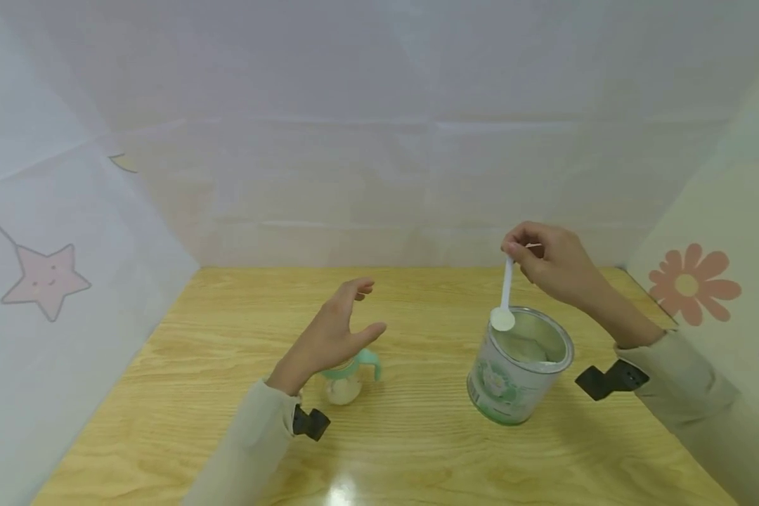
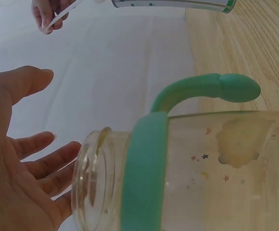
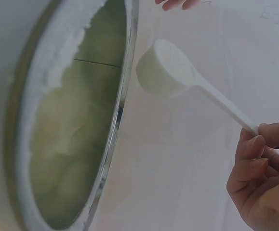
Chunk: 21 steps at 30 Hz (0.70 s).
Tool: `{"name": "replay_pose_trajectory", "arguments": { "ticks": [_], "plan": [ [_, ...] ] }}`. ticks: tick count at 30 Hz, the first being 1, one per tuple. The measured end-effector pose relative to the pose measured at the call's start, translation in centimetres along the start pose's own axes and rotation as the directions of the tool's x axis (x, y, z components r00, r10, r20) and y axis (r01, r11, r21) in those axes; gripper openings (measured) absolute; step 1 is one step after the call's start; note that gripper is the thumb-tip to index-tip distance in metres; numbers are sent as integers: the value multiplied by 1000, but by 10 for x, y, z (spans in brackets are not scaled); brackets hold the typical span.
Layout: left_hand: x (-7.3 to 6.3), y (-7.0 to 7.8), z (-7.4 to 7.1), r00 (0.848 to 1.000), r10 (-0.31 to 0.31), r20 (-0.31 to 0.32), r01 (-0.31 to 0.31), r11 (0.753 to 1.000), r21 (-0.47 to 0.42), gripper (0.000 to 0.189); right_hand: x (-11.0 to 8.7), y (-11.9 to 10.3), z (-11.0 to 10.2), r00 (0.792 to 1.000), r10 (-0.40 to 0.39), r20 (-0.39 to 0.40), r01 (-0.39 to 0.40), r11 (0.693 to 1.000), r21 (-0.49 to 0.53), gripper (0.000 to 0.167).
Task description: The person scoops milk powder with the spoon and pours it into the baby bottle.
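My right hand [image 1: 553,260] pinches the end of a white measuring scoop [image 1: 507,284] between thumb and fingers. Pale powder fills the scoop's bowl [image 3: 161,74], which overlaps the tin's rim in the head view. Below it stands a milk powder tin [image 1: 509,386], lidless, with powder [image 3: 64,139] inside. My left hand [image 1: 338,327] is held with fingers apart over a clear baby bottle [image 1: 344,391], holding nothing. The bottle has a mint-green collar [image 2: 144,178] and a curved handle [image 2: 204,91]; its mouth [image 2: 93,178] is uncapped, close to the left fingers. In the head view, that hand partly hides the bottle.
A wood-grain table [image 1: 411,450] carries the bottle and the tin, with a gap between them. Pale sheeting [image 1: 379,183] rises behind the table and along both sides, printed with a pink star [image 1: 47,281] and a red flower [image 1: 692,284]. Dark cameras sit at both wrists.
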State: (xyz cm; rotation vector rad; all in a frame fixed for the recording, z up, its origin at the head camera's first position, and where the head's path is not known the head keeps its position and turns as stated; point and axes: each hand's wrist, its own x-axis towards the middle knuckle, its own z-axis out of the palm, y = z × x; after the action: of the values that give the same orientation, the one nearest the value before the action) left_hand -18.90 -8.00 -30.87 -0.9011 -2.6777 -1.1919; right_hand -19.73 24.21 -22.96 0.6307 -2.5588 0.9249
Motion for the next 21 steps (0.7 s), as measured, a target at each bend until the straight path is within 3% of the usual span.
{"name": "replay_pose_trajectory", "arguments": {
  "ticks": [21],
  "plan": [
    [-25, -26, -9, 994, -110, 30, 112, 987, -115, 72, 10, -17, 13, 1000, 20, 24, -21, 999, 49, 16]
  ]
}}
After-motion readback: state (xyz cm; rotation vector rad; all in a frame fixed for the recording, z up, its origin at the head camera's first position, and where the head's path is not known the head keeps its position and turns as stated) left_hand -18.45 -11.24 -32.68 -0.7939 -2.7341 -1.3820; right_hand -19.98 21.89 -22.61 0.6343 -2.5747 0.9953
